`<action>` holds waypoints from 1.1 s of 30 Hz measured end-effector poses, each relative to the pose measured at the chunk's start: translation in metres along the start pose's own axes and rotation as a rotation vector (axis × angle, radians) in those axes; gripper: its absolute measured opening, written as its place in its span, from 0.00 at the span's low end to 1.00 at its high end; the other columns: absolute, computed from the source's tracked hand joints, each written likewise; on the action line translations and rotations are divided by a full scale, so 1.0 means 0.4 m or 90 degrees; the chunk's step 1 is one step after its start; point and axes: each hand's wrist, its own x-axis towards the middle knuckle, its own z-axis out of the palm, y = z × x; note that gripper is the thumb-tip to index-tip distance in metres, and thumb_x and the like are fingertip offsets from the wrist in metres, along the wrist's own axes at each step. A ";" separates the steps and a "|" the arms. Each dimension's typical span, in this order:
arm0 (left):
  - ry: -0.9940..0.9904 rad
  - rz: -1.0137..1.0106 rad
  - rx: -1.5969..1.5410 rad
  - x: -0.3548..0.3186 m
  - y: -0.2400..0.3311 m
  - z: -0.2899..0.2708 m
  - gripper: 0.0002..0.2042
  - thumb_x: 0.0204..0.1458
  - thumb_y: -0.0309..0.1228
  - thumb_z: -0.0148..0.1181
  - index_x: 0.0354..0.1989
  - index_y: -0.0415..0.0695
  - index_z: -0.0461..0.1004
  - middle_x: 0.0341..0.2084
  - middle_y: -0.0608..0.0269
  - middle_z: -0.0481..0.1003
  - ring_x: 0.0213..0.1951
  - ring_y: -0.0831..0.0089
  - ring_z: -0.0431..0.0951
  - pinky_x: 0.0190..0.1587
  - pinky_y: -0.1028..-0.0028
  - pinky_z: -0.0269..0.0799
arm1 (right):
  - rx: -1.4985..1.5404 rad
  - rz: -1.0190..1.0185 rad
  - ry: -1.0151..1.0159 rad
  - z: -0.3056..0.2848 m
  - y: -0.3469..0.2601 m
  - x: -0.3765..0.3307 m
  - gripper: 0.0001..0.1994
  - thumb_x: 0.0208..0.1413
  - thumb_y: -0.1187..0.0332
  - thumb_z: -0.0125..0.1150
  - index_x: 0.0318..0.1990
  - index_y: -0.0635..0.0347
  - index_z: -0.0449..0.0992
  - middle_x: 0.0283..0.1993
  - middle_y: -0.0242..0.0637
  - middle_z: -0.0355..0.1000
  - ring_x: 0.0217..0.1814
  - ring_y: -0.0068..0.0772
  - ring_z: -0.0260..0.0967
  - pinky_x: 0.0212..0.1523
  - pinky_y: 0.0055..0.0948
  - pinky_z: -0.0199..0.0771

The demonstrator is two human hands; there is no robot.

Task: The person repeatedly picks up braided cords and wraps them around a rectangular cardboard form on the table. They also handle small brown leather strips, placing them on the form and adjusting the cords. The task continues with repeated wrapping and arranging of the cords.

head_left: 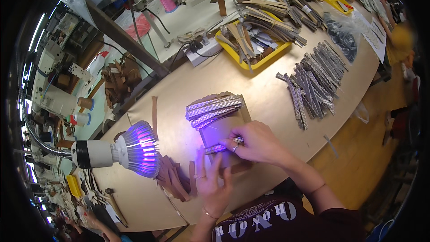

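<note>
My right hand (259, 142) pinches a short woven silver-and-dark strip (216, 149) between thumb and fingers. The strip lies across a flat block or board (214, 135) on the table in front of me. Just below the strip's left end is my left hand (214, 188), fingers stretched and apart, with nothing visibly held; whether a fingertip touches the strip I cannot tell. On the far part of the board rests a pile of similar woven strips (214, 110). Purple light falls on the board and my left hand from a finned lamp (139, 149).
Brown strips (172, 179) lie under the lamp. To the right is a heap of braided strips (313, 83). A yellow tray (253, 66) with bundled strips stands at the back, near a white power strip (204, 53). A dark post (125, 36) slants at the left.
</note>
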 end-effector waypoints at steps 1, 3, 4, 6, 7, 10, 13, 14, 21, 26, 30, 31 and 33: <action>-0.031 -0.003 -0.013 0.001 0.007 0.006 0.24 0.51 0.25 0.63 0.59 0.42 0.69 0.64 0.40 0.57 0.65 0.43 0.59 0.64 0.55 0.59 | -0.012 0.021 -0.019 -0.002 -0.004 0.003 0.17 0.54 0.53 0.61 0.31 0.59 0.81 0.24 0.47 0.75 0.29 0.51 0.74 0.35 0.43 0.73; -0.065 -0.016 -0.033 0.006 0.014 0.014 0.24 0.51 0.27 0.62 0.59 0.42 0.68 0.65 0.40 0.56 0.65 0.43 0.58 0.65 0.55 0.57 | -0.020 0.028 -0.034 -0.005 -0.006 0.010 0.17 0.55 0.52 0.61 0.32 0.59 0.81 0.26 0.49 0.76 0.32 0.52 0.75 0.38 0.44 0.74; -0.070 -0.027 -0.042 0.009 0.015 0.019 0.24 0.52 0.28 0.61 0.59 0.43 0.68 0.65 0.40 0.57 0.65 0.43 0.59 0.65 0.54 0.55 | -0.017 0.017 -0.031 -0.008 -0.003 0.010 0.18 0.55 0.51 0.61 0.32 0.59 0.81 0.26 0.49 0.76 0.33 0.52 0.75 0.38 0.44 0.74; -0.081 -0.033 -0.038 0.012 0.017 0.023 0.24 0.53 0.29 0.60 0.60 0.43 0.68 0.66 0.41 0.56 0.65 0.44 0.59 0.65 0.53 0.54 | -0.009 0.010 -0.019 -0.017 0.010 0.005 0.19 0.55 0.50 0.61 0.32 0.59 0.81 0.27 0.48 0.76 0.32 0.52 0.75 0.37 0.43 0.74; -0.089 -0.029 -0.024 0.013 0.015 0.022 0.24 0.53 0.29 0.60 0.60 0.44 0.68 0.66 0.41 0.56 0.65 0.44 0.59 0.65 0.54 0.54 | -0.004 0.014 -0.011 -0.022 0.018 0.002 0.20 0.55 0.49 0.61 0.33 0.59 0.80 0.27 0.48 0.76 0.32 0.52 0.75 0.36 0.43 0.74; -0.109 -0.019 0.000 0.011 0.011 0.020 0.24 0.54 0.31 0.60 0.61 0.44 0.67 0.67 0.41 0.54 0.65 0.45 0.60 0.65 0.54 0.55 | 0.037 0.024 -0.017 -0.048 0.052 -0.012 0.18 0.54 0.52 0.64 0.33 0.62 0.79 0.22 0.42 0.73 0.24 0.36 0.70 0.29 0.34 0.69; -0.134 -0.017 0.004 0.009 0.005 0.020 0.25 0.54 0.33 0.60 0.62 0.44 0.67 0.67 0.40 0.53 0.65 0.44 0.60 0.65 0.52 0.54 | 0.148 0.033 -0.047 -0.064 0.086 -0.029 0.16 0.56 0.57 0.65 0.34 0.64 0.78 0.20 0.35 0.70 0.22 0.22 0.63 0.25 0.27 0.64; -0.142 -0.018 0.003 0.008 0.003 0.021 0.25 0.54 0.34 0.60 0.62 0.45 0.67 0.67 0.39 0.52 0.65 0.43 0.60 0.65 0.52 0.54 | 0.172 0.057 -0.065 -0.064 0.094 -0.032 0.15 0.57 0.59 0.64 0.34 0.65 0.78 0.20 0.33 0.70 0.22 0.19 0.61 0.25 0.25 0.63; -0.199 0.026 0.106 0.024 0.006 0.009 0.27 0.55 0.42 0.61 0.62 0.46 0.66 0.65 0.28 0.50 0.61 0.34 0.61 0.57 0.52 0.65 | 0.242 0.057 -0.026 -0.034 0.123 -0.028 0.14 0.58 0.61 0.64 0.34 0.66 0.78 0.23 0.32 0.72 0.24 0.18 0.63 0.27 0.24 0.65; -0.191 0.006 0.146 0.036 0.035 0.009 0.26 0.54 0.43 0.62 0.59 0.45 0.69 0.63 0.28 0.54 0.58 0.34 0.64 0.54 0.52 0.67 | 0.276 0.030 0.011 -0.018 0.145 -0.018 0.15 0.55 0.58 0.66 0.32 0.65 0.78 0.21 0.38 0.72 0.22 0.27 0.67 0.26 0.30 0.66; -0.199 -0.002 0.161 0.047 0.052 0.007 0.24 0.54 0.39 0.62 0.58 0.43 0.69 0.62 0.28 0.56 0.57 0.34 0.65 0.54 0.53 0.67 | 0.313 0.048 -0.005 -0.010 0.161 -0.017 0.15 0.55 0.59 0.65 0.33 0.66 0.78 0.21 0.36 0.72 0.22 0.23 0.65 0.25 0.29 0.65; -0.198 -0.006 0.153 0.048 0.056 0.006 0.24 0.53 0.36 0.63 0.58 0.41 0.68 0.62 0.28 0.56 0.56 0.35 0.66 0.55 0.53 0.66 | 0.333 0.054 -0.008 -0.006 0.163 -0.015 0.15 0.56 0.60 0.65 0.33 0.66 0.78 0.21 0.36 0.71 0.22 0.22 0.64 0.25 0.28 0.64; -0.200 -0.015 0.141 0.050 0.061 0.004 0.24 0.52 0.32 0.64 0.57 0.40 0.68 0.62 0.28 0.56 0.56 0.35 0.67 0.56 0.54 0.66 | 0.359 0.073 -0.024 -0.001 0.167 -0.012 0.14 0.57 0.61 0.65 0.33 0.66 0.79 0.22 0.32 0.72 0.24 0.18 0.63 0.27 0.25 0.65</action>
